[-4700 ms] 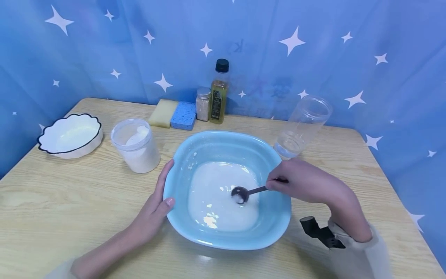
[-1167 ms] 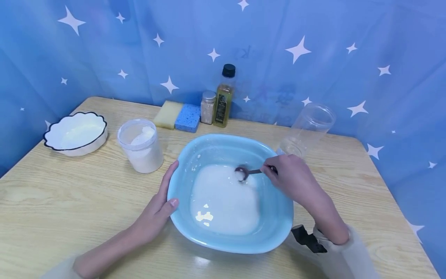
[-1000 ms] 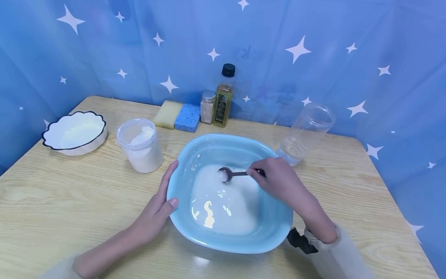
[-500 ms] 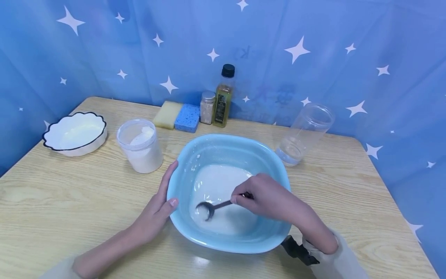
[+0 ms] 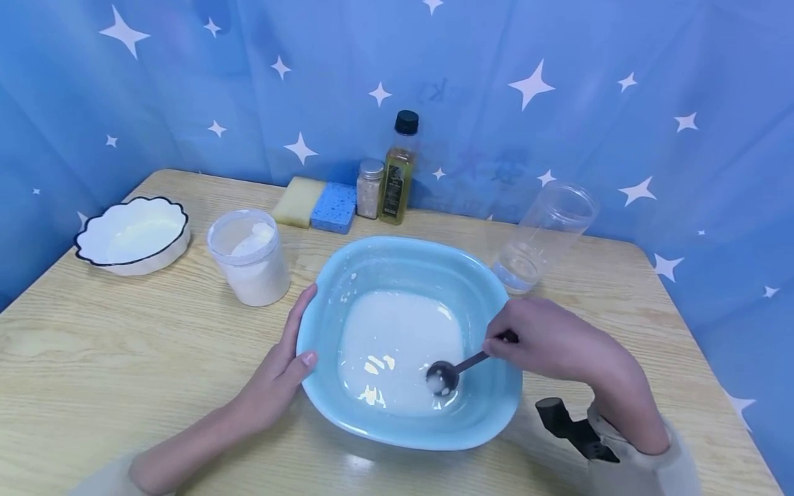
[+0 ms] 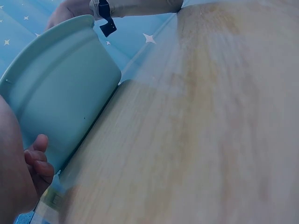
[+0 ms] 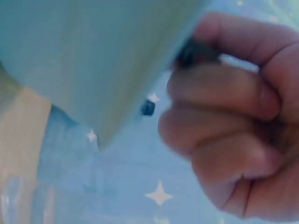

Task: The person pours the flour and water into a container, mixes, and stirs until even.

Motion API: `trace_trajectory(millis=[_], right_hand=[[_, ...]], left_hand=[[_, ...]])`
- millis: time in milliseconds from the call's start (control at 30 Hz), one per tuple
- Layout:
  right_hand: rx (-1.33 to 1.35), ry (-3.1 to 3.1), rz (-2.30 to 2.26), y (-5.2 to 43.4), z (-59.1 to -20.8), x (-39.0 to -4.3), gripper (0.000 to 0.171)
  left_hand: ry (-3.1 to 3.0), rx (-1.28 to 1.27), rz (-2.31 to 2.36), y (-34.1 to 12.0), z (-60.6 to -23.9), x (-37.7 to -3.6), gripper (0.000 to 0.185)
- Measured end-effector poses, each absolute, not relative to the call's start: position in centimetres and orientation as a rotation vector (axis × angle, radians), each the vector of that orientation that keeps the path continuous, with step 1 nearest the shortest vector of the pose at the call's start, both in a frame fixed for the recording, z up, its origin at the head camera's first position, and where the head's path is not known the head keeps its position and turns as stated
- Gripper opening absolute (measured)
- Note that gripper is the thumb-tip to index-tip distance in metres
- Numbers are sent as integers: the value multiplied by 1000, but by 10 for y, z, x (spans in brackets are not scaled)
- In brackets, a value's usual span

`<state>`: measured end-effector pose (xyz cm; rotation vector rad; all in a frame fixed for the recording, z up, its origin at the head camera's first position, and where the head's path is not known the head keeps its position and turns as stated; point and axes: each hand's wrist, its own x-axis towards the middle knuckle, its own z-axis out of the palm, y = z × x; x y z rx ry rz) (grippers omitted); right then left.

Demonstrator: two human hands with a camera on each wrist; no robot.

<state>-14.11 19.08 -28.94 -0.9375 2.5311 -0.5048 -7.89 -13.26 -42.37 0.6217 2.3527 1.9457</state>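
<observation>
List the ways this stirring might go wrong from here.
The spoon works close to the basin's near wall, so a brisk sweep might slop the milky liquid over the rim. The left hand only rests against one side, so the basin may slide. The right hand pinches the handle's tip, which might slip.

head view above, wrists near basin

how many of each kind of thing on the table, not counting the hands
Basins: 1, the blue basin
Spoons: 1, the spoon
Dishes: 1, white dish
Jars: 3
Bottles: 1
Sponges: 2
Total: 9
</observation>
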Motion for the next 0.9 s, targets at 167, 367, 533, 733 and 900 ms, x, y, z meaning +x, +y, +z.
trace_trajectory(millis=[167,367,533,733,900], right_hand=[[-813,2730,-417,190,-290,-145,24],[-763,2920,-456,175,-306,-153,22],[-861,2927,-553,153,-325,-157,18],[-1108,2721,-679,133,-334,-148,18],[-1163,2421,-741,136,-329,-141,19]], left_hand=[[2355,632,1944,-132,-421,-79,67],[2343,633,1951,-132,-421,-78,68],[2321,631,1967,-132,-421,-78,68],[2337,641,1969,-134,-424,-78,68],[2362,661,1945,-134,-426,-80,68]])
